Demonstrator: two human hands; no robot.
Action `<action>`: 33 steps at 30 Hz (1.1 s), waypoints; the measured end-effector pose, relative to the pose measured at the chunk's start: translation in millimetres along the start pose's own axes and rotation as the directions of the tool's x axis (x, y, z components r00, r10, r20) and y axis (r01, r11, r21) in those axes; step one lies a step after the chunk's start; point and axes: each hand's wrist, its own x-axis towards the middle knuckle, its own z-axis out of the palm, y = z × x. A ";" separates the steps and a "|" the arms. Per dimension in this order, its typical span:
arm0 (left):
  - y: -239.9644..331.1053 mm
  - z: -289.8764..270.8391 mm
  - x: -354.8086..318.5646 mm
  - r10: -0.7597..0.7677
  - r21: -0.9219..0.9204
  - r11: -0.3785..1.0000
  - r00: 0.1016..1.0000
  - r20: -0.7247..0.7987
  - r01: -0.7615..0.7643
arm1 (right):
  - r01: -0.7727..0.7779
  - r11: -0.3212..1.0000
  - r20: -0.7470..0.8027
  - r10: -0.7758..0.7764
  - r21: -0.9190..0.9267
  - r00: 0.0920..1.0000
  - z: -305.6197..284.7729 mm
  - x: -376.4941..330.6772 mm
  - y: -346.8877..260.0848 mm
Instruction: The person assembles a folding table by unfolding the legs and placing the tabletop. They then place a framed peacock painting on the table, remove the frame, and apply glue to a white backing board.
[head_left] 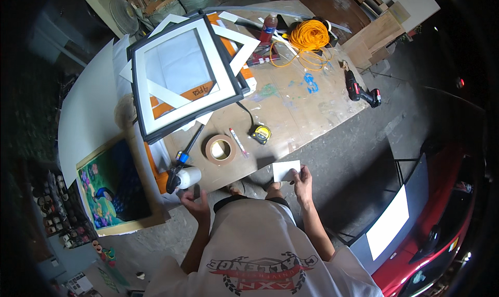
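My right hand [304, 185] pinches a small white card [286, 170] by its right edge, just off the table's front edge. My left hand [196, 206] is near the table's front left corner with thumb and fingers apart. A dark patch shows between them; whether it is an object or shadow is unclear. Close by lies a blue-and-black tool [182, 157] with a long dark nozzle and a white canister [189, 177]. A roll of brown tape [220, 150], a marker [238, 142] and a yellow tape measure [261, 134] rest to its right.
Black picture frames [138, 97] with white mats are stacked on the table [291, 120]. Behind are a reddish bottle [268, 29] and an orange cord coil [309, 35]. A cordless drill [362, 91] lies at the right edge. A peacock picture [112, 193] stands left; a red car [442, 214] is right.
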 end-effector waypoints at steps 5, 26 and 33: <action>72.2 23.3 -39.2 0.096 -0.204 0.978 0.966 0.242 -0.046 | 0.053 0.980 0.116 -0.076 0.191 0.990 -10.8 16.3 -33.2; 228.4 238.6 -38.2 0.091 -0.497 0.820 0.792 0.604 0.285 | 0.266 0.963 0.024 -0.265 -0.046 0.964 -121.2 188.5 -86.9; 249.2 261.6 -18.0 -0.270 -0.605 0.305 0.676 0.686 0.736 | 0.495 0.840 0.379 -0.394 -0.221 0.837 -47.3 331.2 -135.9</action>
